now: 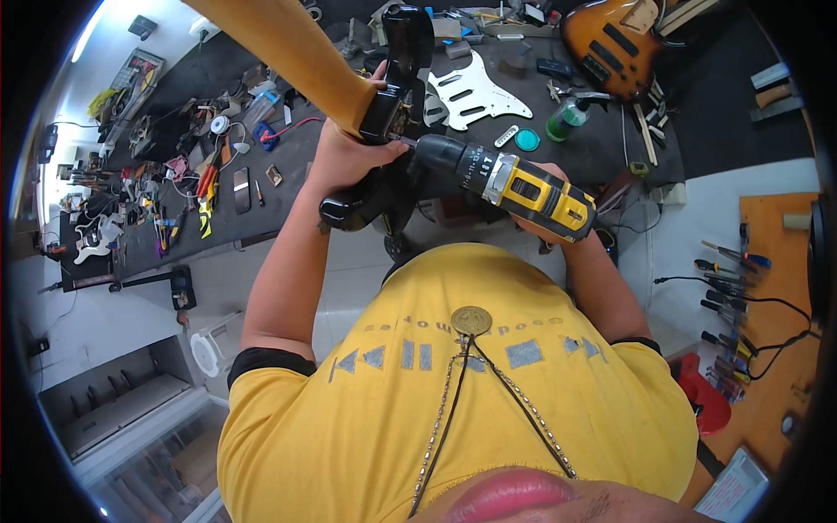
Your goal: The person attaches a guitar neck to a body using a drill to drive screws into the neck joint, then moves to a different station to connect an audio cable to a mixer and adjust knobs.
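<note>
My left hand (353, 155) grips a black guitar body (355, 207) around its joint with a wooden guitar neck (305, 61), which rises toward the upper left. My right hand (545, 174), partly hidden behind a yellow and black cordless drill (532, 196), holds that drill. The drill lies sideways, its bit (403, 139) pointing left at the neck joint, close to my left thumb; whether the tip touches is unclear.
The dark bench (209, 222) carries many tools, a white pickguard (473, 91), a green spray bottle (564, 122) and a sunburst bass body (610, 44). More tools (732, 305) line an orange board at right. A red guitar body (702, 392) stands low right.
</note>
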A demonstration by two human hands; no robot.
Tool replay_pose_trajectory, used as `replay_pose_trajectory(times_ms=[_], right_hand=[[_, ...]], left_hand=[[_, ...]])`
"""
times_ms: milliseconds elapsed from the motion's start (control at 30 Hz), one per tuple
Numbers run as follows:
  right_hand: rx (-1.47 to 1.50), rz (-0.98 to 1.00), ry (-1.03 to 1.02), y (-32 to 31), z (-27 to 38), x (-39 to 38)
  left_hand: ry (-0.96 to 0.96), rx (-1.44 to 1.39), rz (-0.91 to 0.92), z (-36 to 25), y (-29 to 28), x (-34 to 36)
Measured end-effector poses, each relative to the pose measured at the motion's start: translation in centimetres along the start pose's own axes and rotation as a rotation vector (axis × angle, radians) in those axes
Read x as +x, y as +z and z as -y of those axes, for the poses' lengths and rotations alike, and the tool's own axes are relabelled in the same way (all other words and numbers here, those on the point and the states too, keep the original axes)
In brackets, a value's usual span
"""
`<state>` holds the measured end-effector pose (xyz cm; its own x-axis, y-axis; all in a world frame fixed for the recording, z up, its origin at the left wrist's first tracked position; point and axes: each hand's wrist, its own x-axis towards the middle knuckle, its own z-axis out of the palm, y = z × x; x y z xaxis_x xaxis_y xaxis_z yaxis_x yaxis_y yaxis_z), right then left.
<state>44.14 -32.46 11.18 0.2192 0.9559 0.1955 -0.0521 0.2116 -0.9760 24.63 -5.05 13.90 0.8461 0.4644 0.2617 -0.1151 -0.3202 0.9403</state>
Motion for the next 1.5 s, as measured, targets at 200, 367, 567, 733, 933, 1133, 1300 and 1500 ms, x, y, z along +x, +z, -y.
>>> replay_pose_trajectory(times_ms=[200, 367, 567, 733, 933, 1133, 1300, 1500], right_hand=[[-0.513, 0.034, -0.028, -0.2, 0.4, 1.0], [-0.529, 0.009, -0.083, 0.6, 1.1, 1.5], [-0.773, -0.144, -0.208, -2.8, -3.5, -2.5], [-0.578, -0.256, -0.214, -2.9, -6.1, -2.9], [-0.286, -0.264, -0.167, -1.6, -5.3, -1.4], [-0.19, -0.221, 0.013, -2.4, -6.0, -2.1], [-0.225, -0.215, -0.046, -2.4, -6.3, -1.9], [-0.238, -0.216, -0.063, -2.2, -5.8, -1.8]], left_hand=[[-0.033, 0.043, -0.018, 0.2, -0.3, -0.1], [-0.103, -0.028, -0.017, 0.4, -0.7, 0.0], [0.022, 0.086, -0.024, 1.4, -1.8, -0.8], [-0.012, -0.076, -0.073, 1.6, -1.7, -0.5], [-0.034, -0.066, -0.06, 0.9, -1.3, -0.6], [-0.036, -0.072, -0.068, 1.1, -1.3, -0.6], [-0.086, -0.053, -0.07, 0.9, -1.4, -0.8], [0.008, 0.012, -0.063, 1.2, -1.5, -0.7]])
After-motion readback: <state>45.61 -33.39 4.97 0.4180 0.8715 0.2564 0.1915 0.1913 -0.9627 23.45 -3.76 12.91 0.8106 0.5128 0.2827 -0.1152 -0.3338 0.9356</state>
